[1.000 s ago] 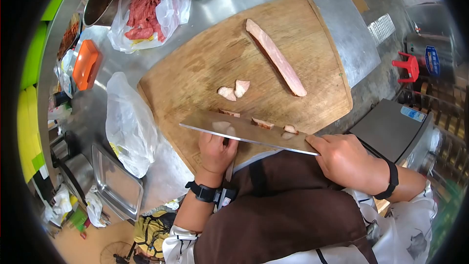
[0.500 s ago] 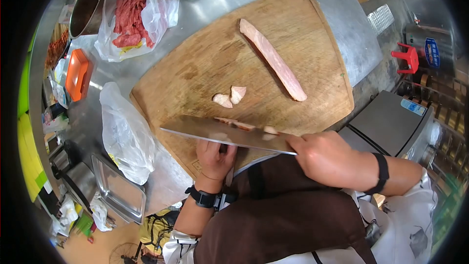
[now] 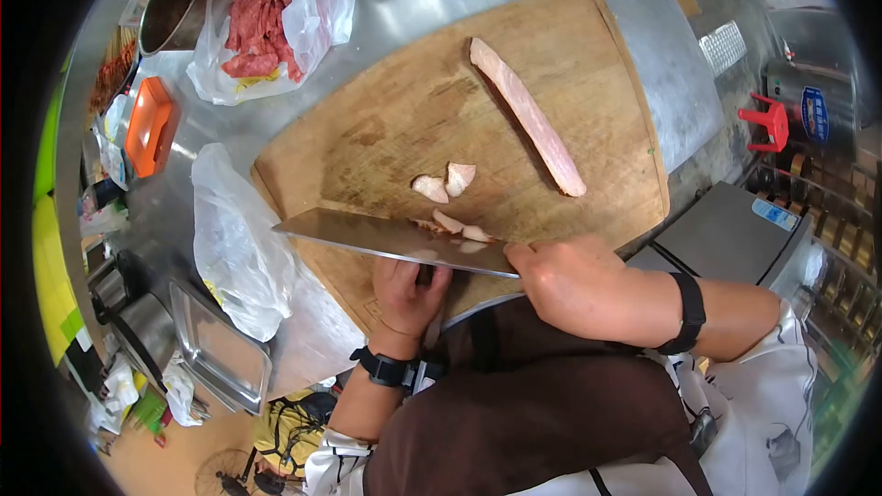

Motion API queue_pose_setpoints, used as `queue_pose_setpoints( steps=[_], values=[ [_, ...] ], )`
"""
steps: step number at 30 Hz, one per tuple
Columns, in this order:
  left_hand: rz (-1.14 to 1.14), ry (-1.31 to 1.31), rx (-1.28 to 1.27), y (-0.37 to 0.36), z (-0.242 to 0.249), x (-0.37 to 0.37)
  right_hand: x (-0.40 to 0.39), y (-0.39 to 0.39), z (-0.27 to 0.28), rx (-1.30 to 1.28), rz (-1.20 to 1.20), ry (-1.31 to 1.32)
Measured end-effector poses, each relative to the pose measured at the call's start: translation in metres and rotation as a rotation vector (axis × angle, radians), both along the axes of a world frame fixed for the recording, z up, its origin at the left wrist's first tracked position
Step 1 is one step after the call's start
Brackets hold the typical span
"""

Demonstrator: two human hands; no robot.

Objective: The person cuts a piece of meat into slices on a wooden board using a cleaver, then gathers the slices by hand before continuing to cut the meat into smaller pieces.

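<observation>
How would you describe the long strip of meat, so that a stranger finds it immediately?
Start at the wooden cutting board on the metal table. On its right half, beyond the knife, the strip lies slantwise. It is long and pale pink; the board's other pieces are much shorter.

Attire Inspection, Remote Head View

I record a plain dark-brown apron (image 3: 524, 413) with a black strip (image 3: 483, 335) near its upper edge. I note a white left sleeve (image 3: 333, 459) crossed by thin black lines. The right sleeve (image 3: 749, 404), also white, bears a grey printed motif (image 3: 784, 447). I find a black left wristband (image 3: 381, 367) with a blocky casing, and a broad, plain black right wristband (image 3: 685, 312).
</observation>
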State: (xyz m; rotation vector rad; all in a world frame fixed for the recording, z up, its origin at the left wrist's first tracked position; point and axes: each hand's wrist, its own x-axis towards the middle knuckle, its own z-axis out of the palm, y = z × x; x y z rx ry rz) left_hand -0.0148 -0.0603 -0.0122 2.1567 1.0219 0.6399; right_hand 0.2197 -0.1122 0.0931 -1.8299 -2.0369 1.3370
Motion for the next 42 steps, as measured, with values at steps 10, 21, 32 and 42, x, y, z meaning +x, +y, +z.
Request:
queue_pose_setpoints(
  steps=[10,21,32,42],
  values=[
    [0.002,-0.039,0.034,0.001,-0.002,0.003,-0.010,-0.001,-0.015,-0.024,-0.005,-0.028],
    [0.037,-0.056,0.115,0.000,0.008,0.010,0.024,-0.048,-0.005,-0.075,-0.083,-0.110],
    [-0.041,0.071,0.065,-0.006,0.005,-0.003,0.022,-0.058,0.041,0.036,-0.131,-0.119],
    [-0.071,0.022,-0.057,-0.010,-0.012,-0.014,0.020,-0.052,0.050,-0.015,-0.055,-0.139]
  ],
)
